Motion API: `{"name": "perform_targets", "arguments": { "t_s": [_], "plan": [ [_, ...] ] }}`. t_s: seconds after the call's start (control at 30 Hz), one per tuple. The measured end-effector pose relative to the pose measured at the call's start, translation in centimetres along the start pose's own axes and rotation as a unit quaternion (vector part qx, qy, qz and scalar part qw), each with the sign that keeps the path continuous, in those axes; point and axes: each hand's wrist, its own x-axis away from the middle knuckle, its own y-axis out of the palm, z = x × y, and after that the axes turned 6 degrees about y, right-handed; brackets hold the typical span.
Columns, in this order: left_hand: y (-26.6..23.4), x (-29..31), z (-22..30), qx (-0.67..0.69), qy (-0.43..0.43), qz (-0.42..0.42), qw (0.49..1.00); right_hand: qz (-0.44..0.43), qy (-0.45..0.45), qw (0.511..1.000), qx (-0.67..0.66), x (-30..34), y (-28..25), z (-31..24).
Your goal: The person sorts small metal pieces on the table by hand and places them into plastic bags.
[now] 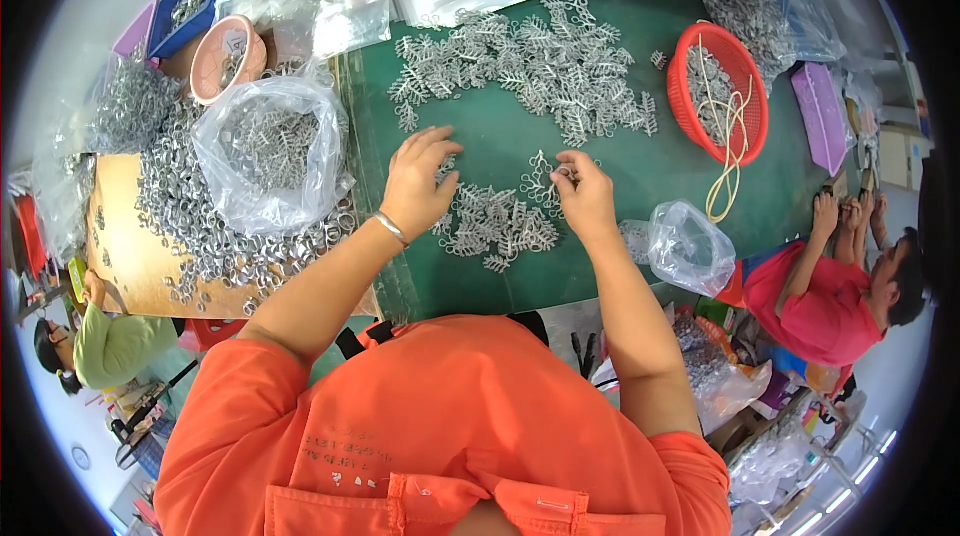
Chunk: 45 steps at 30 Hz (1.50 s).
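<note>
My left hand (425,176) is at the left end of a small pile of grey branched metal pieces (500,226) on the green table. Its thumb and fingers are curved and apart, with a few grey pieces showing between them. My right hand (585,194) is closed, thumb and fingertips pinching a branched metal piece (541,179) at the pile's upper right. Farther back lies a larger heap of similar branched pieces (530,61), spread wide and apart from both hands.
Right of the heap stands a red basket (680,91) with grey pieces and a pale cord; nearer is a clear plastic bag (690,248). At left, a bag of pieces (270,151) sits among loose metal rings (180,196). People work at both sides.
</note>
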Motion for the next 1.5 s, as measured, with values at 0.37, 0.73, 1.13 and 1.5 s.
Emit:
{"name": "perform_targets", "arguments": {
  "t_s": [0.37,0.73,1.13,1.5],
  "plan": [
    [8.3,-4.3,3.4,-0.005,0.046,-0.156,0.987,-0.061,0.209,0.894,-0.391,2.3,-3.0,0.2],
    [7.2,-4.0,2.6,0.144,-0.118,-0.149,0.971,0.241,-0.005,0.965,0.101,0.0,-3.9,3.3],
    [7.4,-4.8,2.6,0.13,-0.137,-0.06,0.98,0.205,0.072,0.968,-0.124,1.1,-3.0,3.1],
    [8.4,-5.4,4.3,0.055,-0.108,-0.25,0.961,-0.006,0.023,0.987,0.157,4.4,-1.0,1.5]
  ]
}}
